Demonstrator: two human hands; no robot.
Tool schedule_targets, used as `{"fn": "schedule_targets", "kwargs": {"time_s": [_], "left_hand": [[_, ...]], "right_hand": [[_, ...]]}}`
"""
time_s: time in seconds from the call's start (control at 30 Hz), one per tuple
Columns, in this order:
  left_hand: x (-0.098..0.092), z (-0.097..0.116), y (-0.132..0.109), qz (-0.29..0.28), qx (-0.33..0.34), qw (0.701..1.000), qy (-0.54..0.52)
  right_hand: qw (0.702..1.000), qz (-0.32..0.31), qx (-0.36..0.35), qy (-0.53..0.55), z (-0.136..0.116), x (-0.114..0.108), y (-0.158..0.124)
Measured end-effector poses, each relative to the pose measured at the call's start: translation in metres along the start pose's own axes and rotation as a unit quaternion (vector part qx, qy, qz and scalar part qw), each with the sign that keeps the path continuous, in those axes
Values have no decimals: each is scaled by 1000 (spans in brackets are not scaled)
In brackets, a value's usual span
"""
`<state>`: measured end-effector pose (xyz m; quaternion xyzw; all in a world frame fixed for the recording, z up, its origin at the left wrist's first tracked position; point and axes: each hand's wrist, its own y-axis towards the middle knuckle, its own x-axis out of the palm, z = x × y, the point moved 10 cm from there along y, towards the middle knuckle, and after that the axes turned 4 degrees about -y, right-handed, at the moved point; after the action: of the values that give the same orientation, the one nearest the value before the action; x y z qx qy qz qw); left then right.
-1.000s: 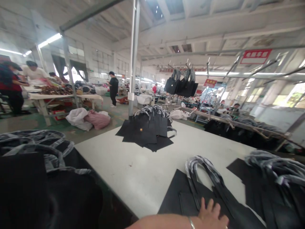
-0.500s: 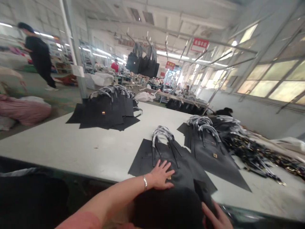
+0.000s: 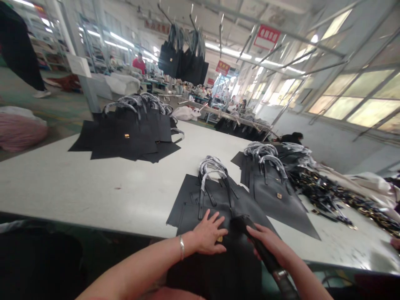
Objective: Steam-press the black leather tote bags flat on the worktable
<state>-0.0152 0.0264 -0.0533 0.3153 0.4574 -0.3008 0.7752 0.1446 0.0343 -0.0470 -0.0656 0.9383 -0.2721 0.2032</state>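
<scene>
A black bag panel (image 3: 240,250) with a small gold fitting lies on top of a stack near the table's front edge, its lower part hanging toward me. My left hand (image 3: 210,233) rests on it with fingers spread, beside the gold fitting. Plastic-wrapped handles (image 3: 213,166) rise from the stack's far side. In my right hand (image 3: 265,239) is a black handheld tool (image 3: 271,262) with a thick handle and a metal band; its exact kind is unclear. The tool's head reaches over the panel, close to the handle's base, right of my left hand.
More black panels with wrapped handles lie in piles at left (image 3: 125,137) and right (image 3: 278,196) on the white table (image 3: 125,183). Black straps with gold hardware (image 3: 325,196) are heaped at right. Bags (image 3: 181,58) hang overhead. A person (image 3: 18,46) stands at far left.
My right hand has brought the black tool up and forward from the lower right onto the panel. My left hand stays on the panel. The view has tilted down slightly.
</scene>
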Motion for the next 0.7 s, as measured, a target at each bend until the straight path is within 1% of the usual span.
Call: {"fn": "schedule_targets", "kwargs": {"time_s": [0.07,0.13,0.3,0.37,0.43,0.5,0.57,0.6,0.63,0.7], "left_hand": [[-1,0,0,-1,0,1000,-5],[-2,-1,0,1,-2,1000,-10],[-3,-3,0,12,-7,1000,-13],[-3,-3,-1,12,-5,1000,-14],[-2,-4,-1,13,-5,1000,-15],[-1,-5,0,15,-8,1000,-13],[0,-5,2,17,-9,1000,-9],[0,-4,2,19,-7,1000,-8],[0,-3,2,22,-3,1000,-7],[-6,-5,-2,39,-7,999,-12]], "right_hand": [[1000,-7,13,-5,-4,-1,11],[1000,-12,20,-11,-7,-3,14],[999,-25,34,-35,-9,-5,3],[998,-19,35,-42,-12,-4,5],[999,4,18,-49,-21,-5,12],[997,44,-16,-54,-36,-9,18],[994,83,-48,-56,-50,-15,18],[992,92,-56,-58,-56,-16,16],[992,89,-58,-61,-59,-15,14],[995,54,-47,-71,-61,-3,7]]}}
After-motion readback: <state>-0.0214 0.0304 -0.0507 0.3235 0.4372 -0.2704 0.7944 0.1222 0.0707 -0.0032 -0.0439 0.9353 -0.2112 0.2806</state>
